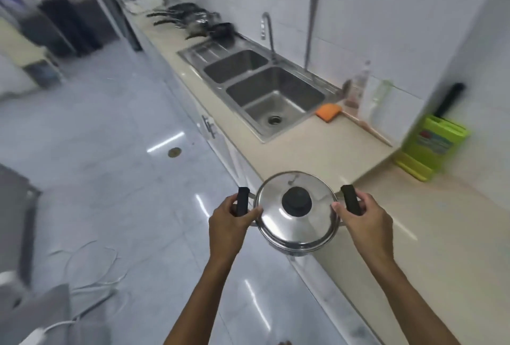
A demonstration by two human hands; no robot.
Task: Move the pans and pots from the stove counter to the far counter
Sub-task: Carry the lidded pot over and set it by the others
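A steel pot (296, 216) with a shiny lid and a black knob hangs in the air in front of me, over the front edge of the beige counter (311, 151). My left hand (230, 220) grips its left black handle and my right hand (361, 216) grips its right black handle. Several dark pans (193, 20) lie together on the far stretch of the counter, beyond the sink. They are blurred.
A steel double sink (265, 91) with a tap sits midway along the counter. An orange sponge (328, 111), a wooden utensil and bottles lie to its right. A green knife block (430, 146) stands by the wall. White cables (91, 270) trail on the tiled floor at left.
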